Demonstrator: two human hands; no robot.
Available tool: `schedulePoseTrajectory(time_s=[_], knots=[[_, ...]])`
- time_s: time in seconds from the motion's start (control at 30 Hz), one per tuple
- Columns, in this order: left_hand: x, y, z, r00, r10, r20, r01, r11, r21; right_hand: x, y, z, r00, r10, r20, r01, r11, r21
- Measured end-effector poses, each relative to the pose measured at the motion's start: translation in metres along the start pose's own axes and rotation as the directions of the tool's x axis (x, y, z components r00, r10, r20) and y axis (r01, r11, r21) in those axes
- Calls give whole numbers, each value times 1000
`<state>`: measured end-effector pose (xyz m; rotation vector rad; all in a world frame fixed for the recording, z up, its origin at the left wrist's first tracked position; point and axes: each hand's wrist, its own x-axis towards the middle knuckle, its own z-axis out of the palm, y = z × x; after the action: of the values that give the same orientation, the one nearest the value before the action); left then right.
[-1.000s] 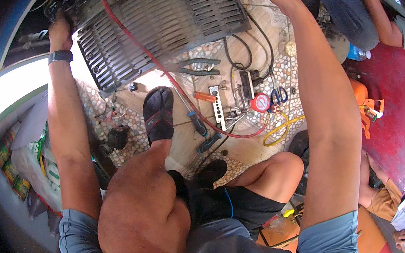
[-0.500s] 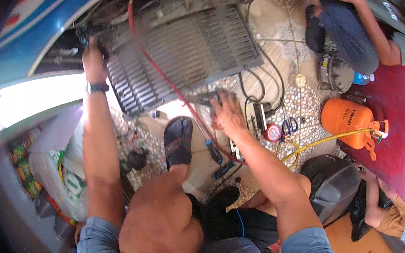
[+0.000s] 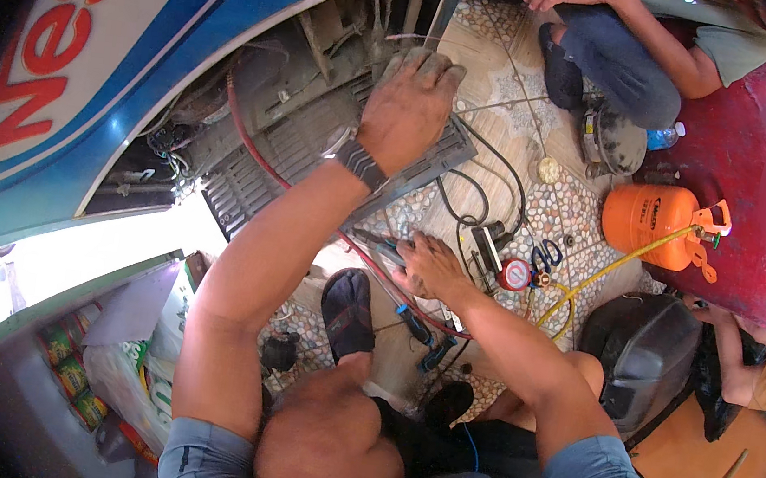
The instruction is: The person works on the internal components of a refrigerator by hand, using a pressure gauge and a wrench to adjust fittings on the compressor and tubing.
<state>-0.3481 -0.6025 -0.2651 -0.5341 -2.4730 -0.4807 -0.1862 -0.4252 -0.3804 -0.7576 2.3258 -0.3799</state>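
Observation:
My left hand [image 3: 406, 111] is over the upper right part of the grey slotted metal panel [image 3: 272, 143], fingers curled down; what they grip is hidden. My right hand [image 3: 427, 267] is on the floor tools below the panel, fingers bent around dark pliers [image 3: 381, 243]. A red hose [image 3: 257, 153] runs across the panel past my right hand. A blue-handled screwdriver [image 3: 416, 323] lies below that hand. To its right are a round red gauge [image 3: 516, 273] with a yellow hose [image 3: 623, 262] and a black cable [image 3: 523, 198].
The open blue-and-white cabinet [image 3: 172, 21] fills the upper left. An orange gas cylinder [image 3: 646, 220], black case [image 3: 628, 349], round metal part [image 3: 613, 137] and bottle [image 3: 664, 138] are at right. Another person [image 3: 621, 63] crouches upper right; another's arm [image 3: 730, 355] shows lower right. Bagged goods [image 3: 118, 361] sit lower left.
My left hand has moved from the panel's left end toward its upper right. My right hand has come down from the top to the pliers. The view has shifted, showing more cabinet.

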Motion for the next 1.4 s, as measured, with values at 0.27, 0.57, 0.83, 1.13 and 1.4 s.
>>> schedulePoseTrajectory(time_s=[0.27, 0.57, 0.83, 1.13, 1.4], knots=[[59, -38, 29, 987, -20, 161, -14, 978, 206, -35, 12, 1, 954, 218, 206, -283, 425, 860], [63, -37, 40, 989, -32, 143, 0, 977, 215, 20, -1, -110, 837, 472, -277, 145, 297, 944], [63, -39, 41, 995, -4, 104, -15, 983, 181, 73, 0, -153, 781, 455, -428, 289, 345, 893], [68, -33, 38, 978, -80, 190, 44, 981, 186, 83, 3, -150, 699, 470, -538, 146, 643, 752], [64, -34, 34, 990, -89, 107, 66, 977, 200, 84, -4, -144, 763, 469, -445, 362, 259, 895]])
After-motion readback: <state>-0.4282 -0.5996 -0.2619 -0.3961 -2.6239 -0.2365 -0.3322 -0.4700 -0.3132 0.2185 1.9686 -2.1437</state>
